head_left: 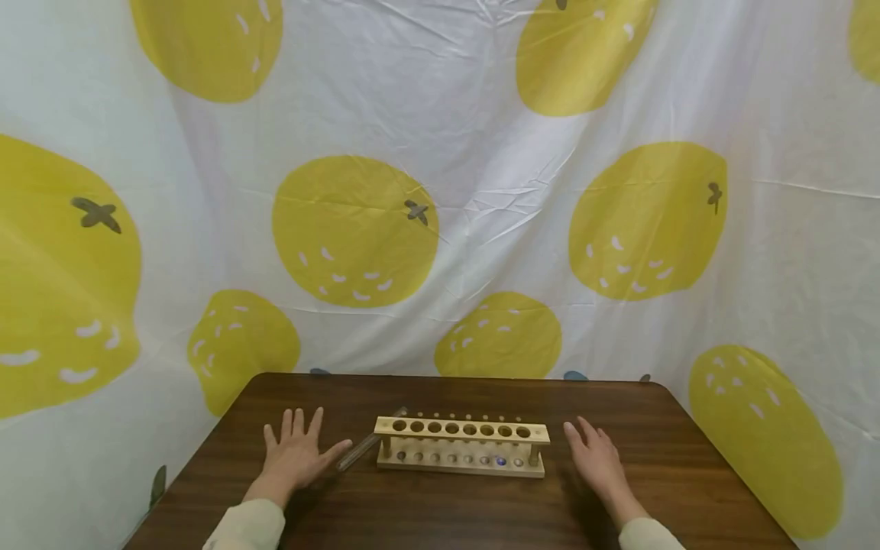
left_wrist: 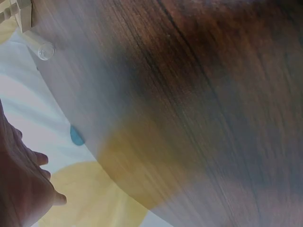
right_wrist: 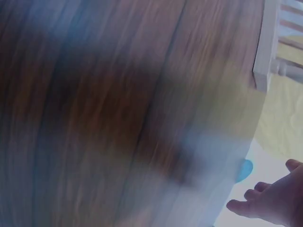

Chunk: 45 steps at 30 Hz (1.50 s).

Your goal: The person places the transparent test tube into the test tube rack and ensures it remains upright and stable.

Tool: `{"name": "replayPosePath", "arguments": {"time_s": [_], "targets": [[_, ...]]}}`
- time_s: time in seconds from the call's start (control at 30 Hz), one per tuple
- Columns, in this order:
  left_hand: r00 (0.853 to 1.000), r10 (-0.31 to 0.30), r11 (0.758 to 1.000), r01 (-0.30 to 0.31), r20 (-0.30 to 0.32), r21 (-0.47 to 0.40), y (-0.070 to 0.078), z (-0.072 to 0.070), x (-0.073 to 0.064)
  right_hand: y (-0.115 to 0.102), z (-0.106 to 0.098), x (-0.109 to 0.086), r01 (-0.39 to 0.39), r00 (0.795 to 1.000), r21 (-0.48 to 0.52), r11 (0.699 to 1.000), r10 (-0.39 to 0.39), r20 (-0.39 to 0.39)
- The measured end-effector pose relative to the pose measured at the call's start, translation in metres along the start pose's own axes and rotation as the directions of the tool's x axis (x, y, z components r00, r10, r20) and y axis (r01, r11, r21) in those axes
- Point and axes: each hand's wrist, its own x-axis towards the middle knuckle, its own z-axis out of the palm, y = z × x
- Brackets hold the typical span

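A pale wooden test tube rack [head_left: 462, 430] stands on the table, with a row of round holes along its top bar. A small blue-purple spot [head_left: 500, 461] shows on its lower board near the right end. Beside the rack's left end lies a clear test tube [head_left: 357, 452], slanting back partly behind the rack; its rounded end shows in the left wrist view. To the left, my left hand [head_left: 296, 452] is spread, with its thumb close to the tube. Right of the rack is my right hand [head_left: 596, 457], fingers extended. Neither hand holds anything.
The dark wooden table [head_left: 440, 519] has rounded back corners. Behind it hangs a white cloth [head_left: 481, 229] printed with yellow lemons, reaching down to the table's back edge. Light sleeves [head_left: 250, 525] cover both forearms.
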Motion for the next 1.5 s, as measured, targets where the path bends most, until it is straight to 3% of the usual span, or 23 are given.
{"name": "replayPosePath", "arguments": {"time_s": [0.3, 0.57, 0.93, 1.5], "targets": [[1.0, 0.001, 1.0, -0.001, 0.003, -0.001, 0.001, 0.0, 0.001, -0.013, 0.008, -0.006, -0.041, 0.999, 0.258, 0.965, 0.045, -0.01], [1.0, -0.006, 1.0, 0.006, 0.013, 0.003, 0.003, -0.001, 0.0, -0.025, 0.019, -0.01, -0.131, 0.99, 0.459, 0.879, 0.139, 0.016], [1.0, -0.004, 1.0, 0.004, 0.017, 0.005, 0.003, 0.0, 0.001, -0.037, 0.031, -0.018, -0.172, 0.983, 0.538, 0.825, 0.178, 0.04], [1.0, -0.007, 1.0, 0.007, 0.009, 0.008, 0.004, 0.002, 0.004, -0.047, 0.041, -0.02, -0.183, 0.977, 0.558, 0.81, 0.21, 0.015]]}}
